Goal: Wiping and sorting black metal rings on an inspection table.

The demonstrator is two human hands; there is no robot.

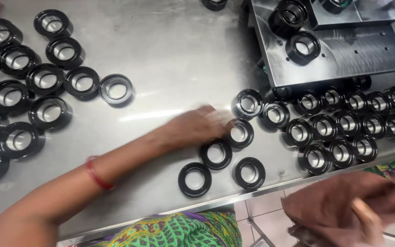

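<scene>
My left hand (197,126) reaches across the steel table (174,50), blurred, its fingers touching a black ring (241,132) in a loose cluster of black rubber-like rings (216,153). Whether the fingers grip that ring cannot be told. My right hand (366,219) is low at the right, below the table edge, shut on a brown cloth (334,201). A red bangle (98,176) sits on my left wrist.
Several black rings with shiny insides (46,80) lie in rows at the left. Another group (344,128) fills the right side. A metal fixture plate (339,55) at the back right carries two rings (303,47). Tiled floor shows below the table's front edge.
</scene>
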